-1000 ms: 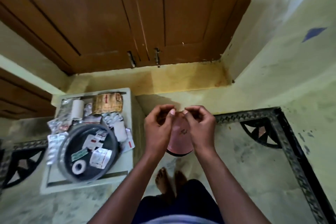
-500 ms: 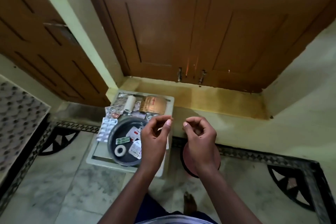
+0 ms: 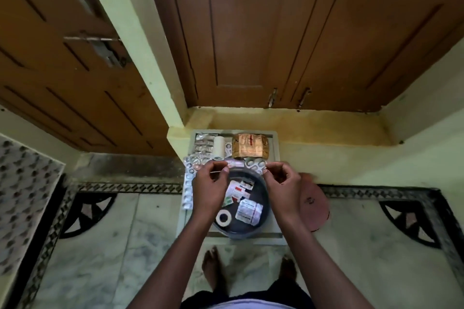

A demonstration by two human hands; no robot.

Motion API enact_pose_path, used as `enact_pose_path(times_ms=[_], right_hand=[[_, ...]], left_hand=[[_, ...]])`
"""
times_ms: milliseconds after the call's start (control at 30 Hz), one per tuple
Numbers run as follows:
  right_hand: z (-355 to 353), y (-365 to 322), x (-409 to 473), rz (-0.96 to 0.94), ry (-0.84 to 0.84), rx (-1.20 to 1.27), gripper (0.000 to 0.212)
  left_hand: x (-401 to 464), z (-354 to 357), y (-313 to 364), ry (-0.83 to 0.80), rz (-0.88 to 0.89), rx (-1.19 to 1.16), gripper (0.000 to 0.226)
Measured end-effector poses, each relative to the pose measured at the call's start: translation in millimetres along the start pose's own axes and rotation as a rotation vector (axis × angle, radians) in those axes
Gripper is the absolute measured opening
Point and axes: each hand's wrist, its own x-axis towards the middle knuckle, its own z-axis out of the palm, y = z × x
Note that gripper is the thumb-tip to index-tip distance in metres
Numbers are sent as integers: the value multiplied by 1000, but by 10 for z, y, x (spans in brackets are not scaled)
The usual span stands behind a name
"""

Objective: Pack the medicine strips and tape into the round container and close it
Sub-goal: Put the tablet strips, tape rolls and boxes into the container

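On the small white table against the yellow ledge, the dark round container stands open, holding one roll of white tape, one large blister pack and several small medicine strips; their exact number is unclear. More foil strips lie on the table along the container's left rim and behind it, beside a white roll and a tan packet. One reddish round lid lies to the right of the table, partly behind the right wrist. Both hands hover above the container's far rim: the left hand pinches something thin, the right hand is curled with fingertips together, its contents unclear. Marble floor lies open on both sides of the table.
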Motion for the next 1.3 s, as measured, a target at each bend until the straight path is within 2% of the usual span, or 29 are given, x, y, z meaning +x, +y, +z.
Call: enact_pose_path(times_ms=[133,233,300,400,500,667,933,1100,1300], right_hand=[[107,139,143,49,66,-136,10],[185,268,323,108,87,-260,11],[210,398,453,165,57,-335,11],[227,585,602,233,-46,-461,27],[208,697,690,251,-84,-530,31],[152,780,770,283,-134,-573,30],[167,869,877,259,-213,-687,15],[132,872,893,286,-177,-604,33],[56,706,824,210,-131,-487,19]], left_hand=[[379,-34,-71,-51,-28,228,15],[683,26,-132,-35,23,397,19],[854,73,-148,-39,51,515,30],[1058,149,-185,-62,43,676,51],[1166,218,-248,-51,23,819,66],[1288,304,-380,-19,36,1005,73],[1323,437,-415,18,14,990,56],[1283,457,-364,27,-11,904,52],[1140,387,-346,49,33,797,55]])
